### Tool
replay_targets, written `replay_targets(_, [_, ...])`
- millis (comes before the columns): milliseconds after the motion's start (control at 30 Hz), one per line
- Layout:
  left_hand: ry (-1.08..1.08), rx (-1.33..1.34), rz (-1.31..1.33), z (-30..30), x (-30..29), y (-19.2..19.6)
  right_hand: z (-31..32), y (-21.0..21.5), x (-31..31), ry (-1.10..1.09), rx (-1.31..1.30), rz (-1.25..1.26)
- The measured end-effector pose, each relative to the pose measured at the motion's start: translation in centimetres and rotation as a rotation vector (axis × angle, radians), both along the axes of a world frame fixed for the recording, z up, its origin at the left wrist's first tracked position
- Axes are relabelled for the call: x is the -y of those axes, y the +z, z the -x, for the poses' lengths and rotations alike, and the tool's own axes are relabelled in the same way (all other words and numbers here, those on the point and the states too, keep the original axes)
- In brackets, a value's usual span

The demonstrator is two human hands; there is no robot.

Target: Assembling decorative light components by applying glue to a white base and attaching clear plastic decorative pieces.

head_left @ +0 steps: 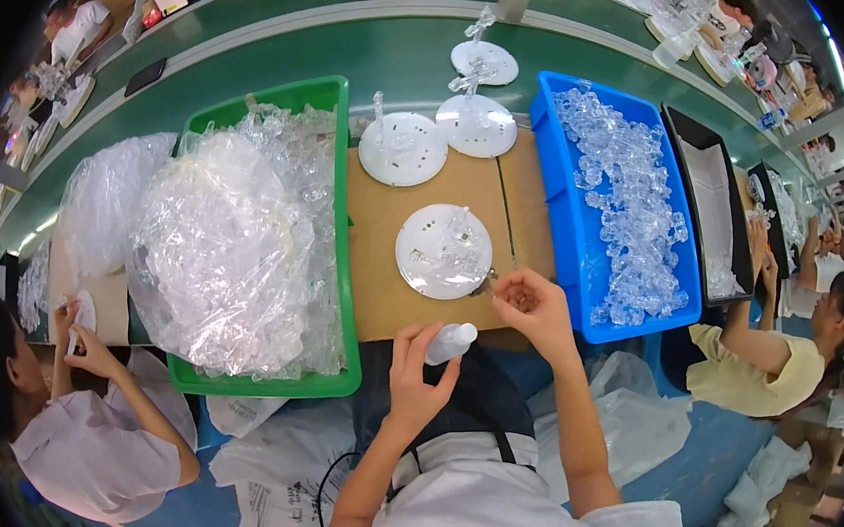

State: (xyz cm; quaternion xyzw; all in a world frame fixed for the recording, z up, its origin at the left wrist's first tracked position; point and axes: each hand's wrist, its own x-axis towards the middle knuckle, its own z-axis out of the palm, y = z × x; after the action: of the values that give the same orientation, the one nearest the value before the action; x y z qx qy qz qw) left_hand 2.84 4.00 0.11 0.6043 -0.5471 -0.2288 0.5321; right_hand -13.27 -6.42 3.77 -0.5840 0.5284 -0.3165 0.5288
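Note:
My left hand (417, 376) is wrapped round a small white squeeze bottle (452, 343), its cap tilted up to the right, just in front of the cardboard. Close to the right rim of a round white disc (415, 229) is my right hand (538, 314), its fingers curled in toward the thumb. Whatever those fingertips hold, if anything, is too small to make out. On the disc lie clear plastic pieces (459, 237). Behind it stand more white discs (400, 167) (488, 137), each carrying an upright clear plastic part.
To the left a green bin (346, 347) holds bagged clear parts. A blue bin (627, 330) full of clear plastic pieces sits at the right, beside a black tray (718, 149). Brown cardboard (368, 309) covers the bench between the bins. People work at both sides.

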Motion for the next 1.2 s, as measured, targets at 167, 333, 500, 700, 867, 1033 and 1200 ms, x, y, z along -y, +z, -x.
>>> replay_targets(167, [-0.02,-0.003,-0.002,0.4,-0.1,1.4,-0.2,2.9,-3.1,-0.053,0.398,-0.079])
replay_targets(333, [-0.099,0.009,0.035,0.5,-0.5,1.5,-0.4,3.5,-4.1,-0.078,0.468,-0.031])
replay_targets(500, [-0.12,0.039,0.083,0.4,-0.4,2.1,0.1,3.8,-4.2,-0.025,0.402,0.029])
replay_targets(700, [-0.151,0.065,0.092,0.3,-0.3,3.2,1.8,5.3,-3.0,0.183,0.176,0.104])
replay_targets(867, [-0.207,0.136,0.116,-0.1,0.2,3.5,2.3,8.5,-1.5,0.286,-0.077,0.262])
replay_targets(1033, [-0.236,0.105,0.127,0.4,0.5,3.6,3.2,9.0,0.0,0.486,-0.228,0.462])
replay_targets(1200, [-0.305,0.069,0.118,0.4,0.7,3.3,3.8,8.8,1.5,0.716,-0.298,0.609])
